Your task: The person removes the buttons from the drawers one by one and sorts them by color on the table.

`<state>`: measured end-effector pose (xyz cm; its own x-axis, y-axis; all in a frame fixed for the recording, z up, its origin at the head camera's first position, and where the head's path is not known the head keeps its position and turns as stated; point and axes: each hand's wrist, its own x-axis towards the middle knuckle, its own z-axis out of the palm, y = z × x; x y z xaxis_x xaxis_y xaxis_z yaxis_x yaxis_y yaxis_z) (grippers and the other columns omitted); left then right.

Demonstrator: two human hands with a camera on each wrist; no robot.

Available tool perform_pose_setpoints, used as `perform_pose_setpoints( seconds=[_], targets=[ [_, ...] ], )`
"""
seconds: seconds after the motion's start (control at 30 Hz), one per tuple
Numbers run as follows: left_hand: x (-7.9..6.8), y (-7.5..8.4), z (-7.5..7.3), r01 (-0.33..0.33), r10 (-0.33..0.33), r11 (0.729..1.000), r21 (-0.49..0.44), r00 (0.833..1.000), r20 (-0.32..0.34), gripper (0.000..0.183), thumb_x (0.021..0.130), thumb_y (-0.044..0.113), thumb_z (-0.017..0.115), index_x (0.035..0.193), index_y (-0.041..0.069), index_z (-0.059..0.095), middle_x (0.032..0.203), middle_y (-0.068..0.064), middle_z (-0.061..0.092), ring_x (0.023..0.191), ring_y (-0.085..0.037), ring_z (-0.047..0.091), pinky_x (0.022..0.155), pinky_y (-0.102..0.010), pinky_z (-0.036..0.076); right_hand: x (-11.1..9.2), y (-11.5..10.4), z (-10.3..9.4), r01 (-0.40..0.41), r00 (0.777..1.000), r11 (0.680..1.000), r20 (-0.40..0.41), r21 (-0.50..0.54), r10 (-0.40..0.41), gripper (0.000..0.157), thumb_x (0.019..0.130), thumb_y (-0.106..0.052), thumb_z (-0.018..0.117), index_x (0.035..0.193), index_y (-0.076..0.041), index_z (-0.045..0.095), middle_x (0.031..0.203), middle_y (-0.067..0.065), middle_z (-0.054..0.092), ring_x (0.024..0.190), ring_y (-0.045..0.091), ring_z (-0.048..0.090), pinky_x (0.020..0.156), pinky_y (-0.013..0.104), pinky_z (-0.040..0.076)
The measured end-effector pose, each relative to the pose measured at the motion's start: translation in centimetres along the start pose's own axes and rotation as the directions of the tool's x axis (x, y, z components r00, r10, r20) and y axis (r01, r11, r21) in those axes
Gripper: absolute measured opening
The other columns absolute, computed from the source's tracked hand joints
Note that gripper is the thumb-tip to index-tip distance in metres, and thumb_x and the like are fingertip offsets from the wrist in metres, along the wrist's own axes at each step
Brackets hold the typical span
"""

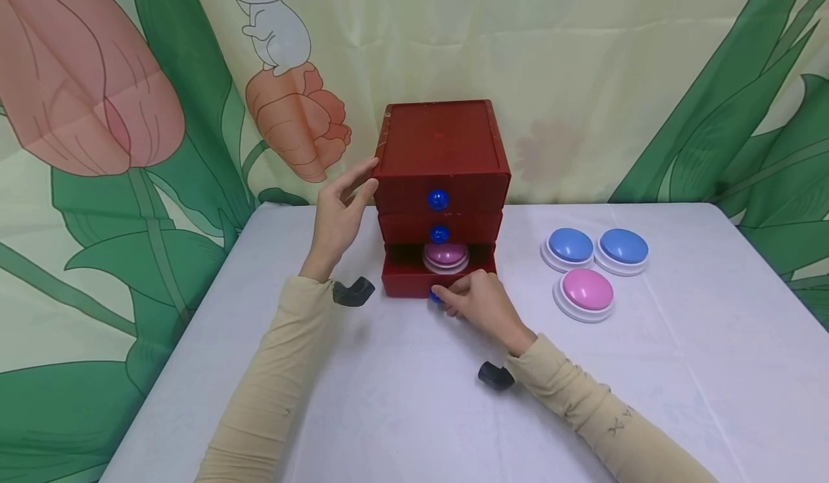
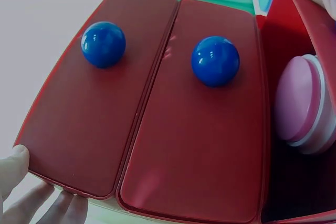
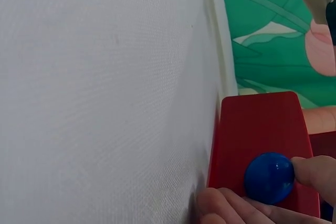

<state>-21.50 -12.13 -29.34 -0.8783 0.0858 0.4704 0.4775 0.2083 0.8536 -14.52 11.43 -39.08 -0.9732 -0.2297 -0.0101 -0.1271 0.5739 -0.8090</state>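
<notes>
A red cabinet of three drawers (image 1: 440, 137) with round blue knobs stands at the back of the table. Its bottom drawer (image 1: 404, 286) is pulled partway out, and inside sits a pink push button with a white base (image 1: 445, 255). My right hand (image 1: 482, 307) pinches that drawer's blue knob (image 3: 269, 179) between thumb and fingers. Against the cabinet's upper left side rests my left hand (image 1: 338, 213), its fingers extended and the thumb by the front edge. The top two drawers are closed, as the left wrist view also shows.
Right of the cabinet stand two blue push buttons (image 1: 570, 245) (image 1: 623, 246) and a pink push button (image 1: 587, 290) on the white-covered table (image 1: 401, 396). A printed cloth (image 1: 414, 29) hangs close behind the cabinet. Black wrist pieces (image 1: 353, 292) sit beneath both sleeves.
</notes>
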Motion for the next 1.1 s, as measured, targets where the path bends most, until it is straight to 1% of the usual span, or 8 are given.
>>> perform_pose_setpoints(
  seconds=[0.07,0.13,0.37,0.53,0.67,1.1],
  targets=[
    [-0.1,0.3,0.0,0.003,-0.003,1.0,-0.003,1.0,0.004,0.041,0.099,0.007,0.058,0.14,0.002,0.055,0.145,-0.013,0.054,0.133,-0.024,0.053,0.108,-0.042,0.046,-0.1,0.0,0.1,0.005,1.0,1.0,-0.002,0.002,-0.005,0.029,0.091,-0.036,0.072,0.085,-0.009,0.081,0.067,0.001,0.073,0.062,0.017,0.067,0.056,0.028,0.052],
    [-0.1,0.3,0.0,0.004,-0.004,1.0,-0.003,1.0,0.003,0.042,0.099,0.007,0.058,0.141,0.002,0.054,0.145,-0.013,0.054,0.134,-0.024,0.053,0.108,-0.043,0.046,-0.2,0.0,0.1,0.004,1.0,1.0,-0.004,0.004,-0.004,0.028,0.091,-0.035,0.072,0.085,-0.009,0.081,0.067,0.001,0.072,0.061,0.017,0.066,0.056,0.028,0.052],
    [0.2,-0.7,0.0,-0.006,0.006,1.0,-0.001,1.0,-0.004,0.041,0.099,0.013,0.061,0.14,0.01,0.058,0.143,-0.006,0.057,0.132,-0.017,0.054,0.108,-0.039,0.047,-0.6,-0.1,0.1,0.002,1.0,1.0,-0.008,0.0,-0.002,0.027,0.091,-0.035,0.073,0.084,-0.01,0.081,0.067,0.0,0.072,0.061,0.016,0.066,0.056,0.028,0.052],
    [0.2,-1.0,0.0,-0.02,0.02,1.0,0.0,1.0,-0.004,0.041,0.099,0.016,0.061,0.139,0.012,0.059,0.143,-0.003,0.057,0.131,-0.015,0.055,0.106,-0.037,0.048,-0.8,0.0,0.1,-0.002,1.0,1.0,-0.002,-0.008,0.002,0.027,0.091,-0.034,0.073,0.086,-0.009,0.081,0.066,0.0,0.072,0.062,0.016,0.065,0.056,0.027,0.052],
    [0.2,-1.0,0.0,-0.022,0.022,1.0,0.002,1.0,-0.005,0.041,0.099,0.016,0.062,0.139,0.012,0.059,0.143,-0.003,0.057,0.13,-0.015,0.055,0.106,-0.038,0.049,-1.0,-0.1,0.1,-0.009,1.0,1.0,0.004,-0.006,0.009,0.027,0.09,-0.035,0.073,0.086,-0.01,0.081,0.066,0.0,0.072,0.062,0.017,0.066,0.057,0.027,0.052],
    [0.3,-0.9,0.0,-0.02,0.02,1.0,-0.002,1.0,-0.005,0.041,0.099,0.015,0.061,0.14,0.011,0.058,0.143,-0.005,0.057,0.131,-0.018,0.055,0.107,-0.039,0.047,-2.0,0.0,0.3,0.005,1.0,1.0,0.019,0.003,-0.005,0.026,0.09,-0.035,0.073,0.086,-0.01,0.081,0.066,-0.001,0.072,0.062,0.015,0.066,0.056,0.025,0.052]
  ],
)
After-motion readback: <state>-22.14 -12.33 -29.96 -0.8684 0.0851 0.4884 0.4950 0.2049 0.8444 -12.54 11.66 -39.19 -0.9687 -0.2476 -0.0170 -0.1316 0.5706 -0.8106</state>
